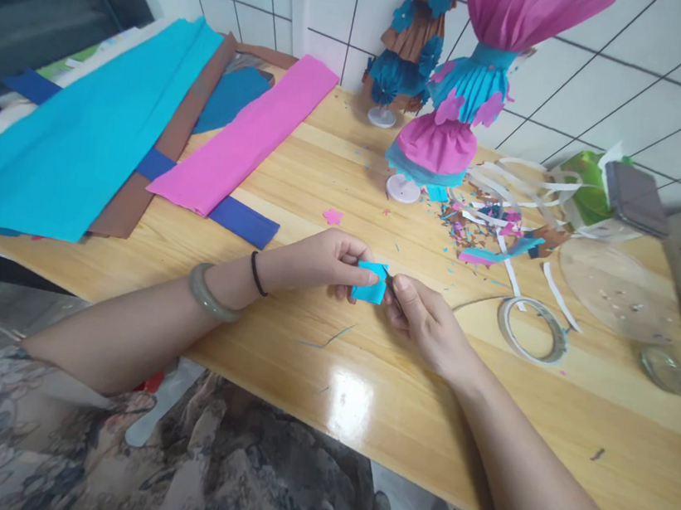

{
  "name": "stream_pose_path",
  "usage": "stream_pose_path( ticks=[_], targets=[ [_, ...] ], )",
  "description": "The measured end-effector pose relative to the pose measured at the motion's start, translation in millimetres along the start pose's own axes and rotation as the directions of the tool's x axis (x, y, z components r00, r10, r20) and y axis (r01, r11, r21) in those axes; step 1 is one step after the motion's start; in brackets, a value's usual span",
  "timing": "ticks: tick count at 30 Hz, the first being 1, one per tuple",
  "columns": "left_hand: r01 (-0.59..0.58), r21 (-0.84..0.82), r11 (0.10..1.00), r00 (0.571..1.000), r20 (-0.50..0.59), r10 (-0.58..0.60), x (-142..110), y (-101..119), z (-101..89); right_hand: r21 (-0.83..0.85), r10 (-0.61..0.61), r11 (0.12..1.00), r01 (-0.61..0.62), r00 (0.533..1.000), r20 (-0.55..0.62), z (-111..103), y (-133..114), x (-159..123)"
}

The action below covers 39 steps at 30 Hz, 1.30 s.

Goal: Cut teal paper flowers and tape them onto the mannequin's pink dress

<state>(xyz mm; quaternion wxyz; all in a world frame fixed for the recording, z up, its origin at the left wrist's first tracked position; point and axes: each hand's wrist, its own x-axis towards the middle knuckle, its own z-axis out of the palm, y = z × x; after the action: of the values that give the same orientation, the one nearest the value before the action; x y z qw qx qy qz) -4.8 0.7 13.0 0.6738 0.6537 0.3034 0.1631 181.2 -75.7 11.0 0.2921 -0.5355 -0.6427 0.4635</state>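
Left hand (340, 258): pinching blue paper square (368, 294). Right hand (424, 310): gripping dark scissors (392, 287) at paper's right edge. Hazard: should paper slip, cuts could stray fingerward.

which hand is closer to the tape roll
Right. The right hand, holding a dark tool, is apart from the tape roll, with the roll off to its right; the left hand, holding the small blue paper, is farther away, left of the right hand.

Left hand (345, 266) pinching, right hand (417, 311) curled (fingers (395, 317) apparently tucked under), forearms (138, 333) converging
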Motion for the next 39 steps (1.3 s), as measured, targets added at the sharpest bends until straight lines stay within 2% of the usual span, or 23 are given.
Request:
stream_pose_path(
  ticks=[39],
  targets=[
    [-0.013,-0.007,1.000,1.000,0.025,0.013,-0.1,-1.1,0.2,0.004,-0.004,1.000,0.004,1.000,0.002,0.9,-1.5,0.7]
  ],
)
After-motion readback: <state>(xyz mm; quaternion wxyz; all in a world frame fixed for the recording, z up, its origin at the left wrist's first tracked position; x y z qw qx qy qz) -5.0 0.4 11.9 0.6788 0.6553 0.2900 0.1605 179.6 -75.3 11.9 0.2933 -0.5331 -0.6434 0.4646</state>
